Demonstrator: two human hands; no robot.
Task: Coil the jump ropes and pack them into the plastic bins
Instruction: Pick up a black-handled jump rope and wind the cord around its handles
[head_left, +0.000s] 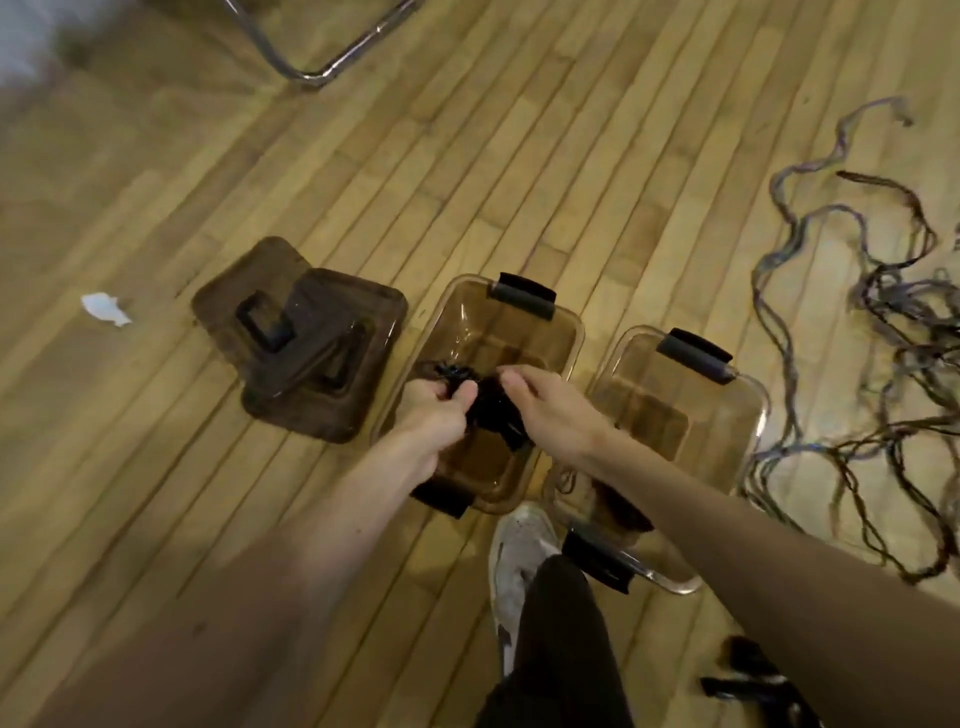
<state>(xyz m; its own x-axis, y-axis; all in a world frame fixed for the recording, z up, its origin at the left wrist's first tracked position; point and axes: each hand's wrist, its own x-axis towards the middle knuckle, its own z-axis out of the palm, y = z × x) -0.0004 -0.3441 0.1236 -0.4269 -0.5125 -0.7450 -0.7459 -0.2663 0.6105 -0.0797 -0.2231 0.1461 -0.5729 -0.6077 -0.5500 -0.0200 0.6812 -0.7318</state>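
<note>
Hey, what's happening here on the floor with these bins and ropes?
A person is packing jump ropes. Both hands, left hand and right hand, hold a dark coiled rope over the middle bin. A second open bin sits to its right, two lids lie to the left, and loose ropes remain tangled at right.

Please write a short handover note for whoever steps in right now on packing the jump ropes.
Left hand is closed on a dark coiled rope bundle; right hand pinches the same bundle, both over the middle bin.
Right bin is open, with something dark at its near end.
Two lids lie stacked on the floor to the left.
Done: this bundle is coiled and nearly in.
Left: the loose ropes tangled on the floor to the right still need coiling and packing.
</note>
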